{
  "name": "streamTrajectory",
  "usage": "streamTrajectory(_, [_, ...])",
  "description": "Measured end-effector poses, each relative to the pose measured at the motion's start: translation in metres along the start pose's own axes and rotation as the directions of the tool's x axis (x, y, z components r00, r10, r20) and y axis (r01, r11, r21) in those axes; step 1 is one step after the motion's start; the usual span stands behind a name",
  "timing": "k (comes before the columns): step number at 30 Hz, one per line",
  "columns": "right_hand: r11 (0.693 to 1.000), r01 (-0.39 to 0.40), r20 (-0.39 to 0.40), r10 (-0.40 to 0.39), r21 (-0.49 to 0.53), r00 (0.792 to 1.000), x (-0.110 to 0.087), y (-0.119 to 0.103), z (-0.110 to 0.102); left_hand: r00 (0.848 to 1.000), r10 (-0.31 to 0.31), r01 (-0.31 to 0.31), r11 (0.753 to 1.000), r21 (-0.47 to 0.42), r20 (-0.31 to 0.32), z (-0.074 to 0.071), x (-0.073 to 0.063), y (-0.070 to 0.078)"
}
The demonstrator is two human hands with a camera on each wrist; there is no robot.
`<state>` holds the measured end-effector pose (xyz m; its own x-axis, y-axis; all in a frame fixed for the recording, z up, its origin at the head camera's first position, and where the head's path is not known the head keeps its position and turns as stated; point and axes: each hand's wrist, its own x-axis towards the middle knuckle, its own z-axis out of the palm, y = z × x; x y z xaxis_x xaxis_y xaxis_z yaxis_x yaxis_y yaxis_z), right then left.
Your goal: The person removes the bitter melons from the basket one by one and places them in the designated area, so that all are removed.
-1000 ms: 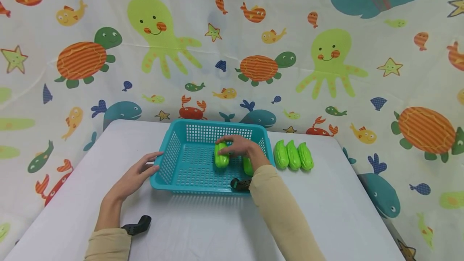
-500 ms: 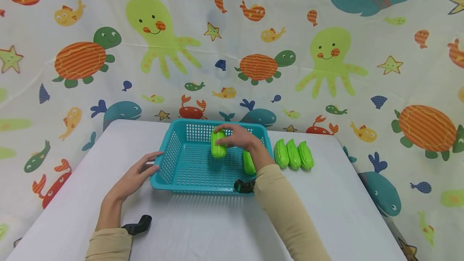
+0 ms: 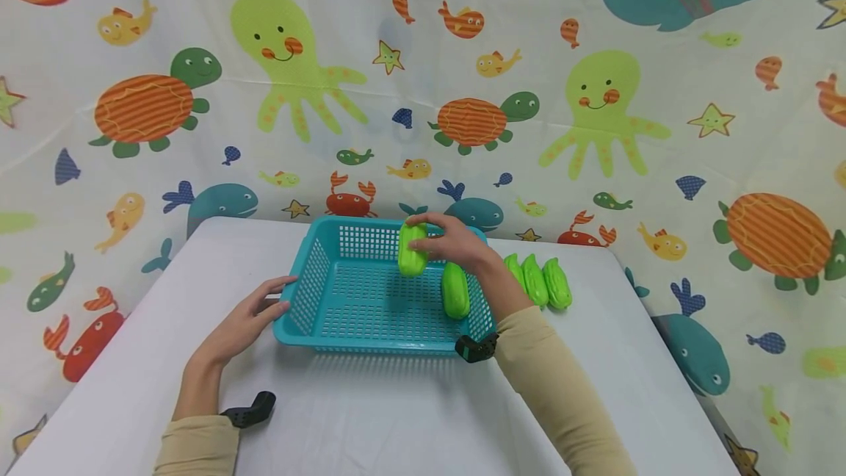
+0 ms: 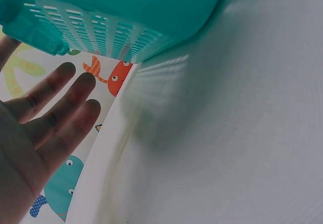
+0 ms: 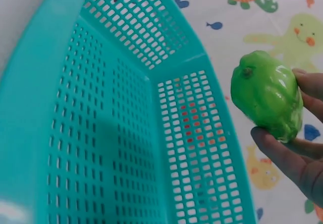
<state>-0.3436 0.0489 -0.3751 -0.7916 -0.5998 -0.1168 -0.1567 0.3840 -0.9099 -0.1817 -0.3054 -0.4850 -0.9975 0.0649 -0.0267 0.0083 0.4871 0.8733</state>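
Note:
In the head view my right hand holds a bright green ridged vegetable upright above the back part of a turquoise plastic basket. The right wrist view shows the glossy vegetable pinched between thumb and fingers, apart from the basket wall. A second green vegetable lies inside the basket near its right wall. My left hand is at the basket's left side, fingers extended and fingertips at the rim. In the left wrist view these fingers look spread, holding nothing.
Several more green vegetables lie side by side right of the basket, partly hidden by my right arm. The white table ends at a curtain printed with sea animals. Black wrist devices sit on both arms.
My right hand has lifted the vegetable from the basket floor, first slightly left, then back to the right. The second vegetable in the basket has come into fuller view. My left hand stays still.

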Motion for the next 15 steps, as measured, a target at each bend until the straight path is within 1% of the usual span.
streamTrajectory(6, [0.999, 0.028, -0.043, -0.029, -0.023, 0.999, -0.018, 0.003, -0.012, 1.0, -0.006, 0.006, 1.0, 0.004, -0.002, 0.0, 0.0, 0.001])
streamTrajectory(11, [1.0, -0.004, -0.084, 0.003, -0.012, 0.996, -0.039, 0.01, -0.024, 1.0, -0.001, 0.001, 1.0, -0.001, -0.003, 0.0, 0.0, 0.0])
streamTrajectory(15, [1.0, -0.03, -0.135, 0.029, 0.001, 0.99, -0.062, 0.017, -0.034, 1.0, 0.0, 0.0, 1.0, -0.003, 0.002, 0.0, 0.0, 0.0])
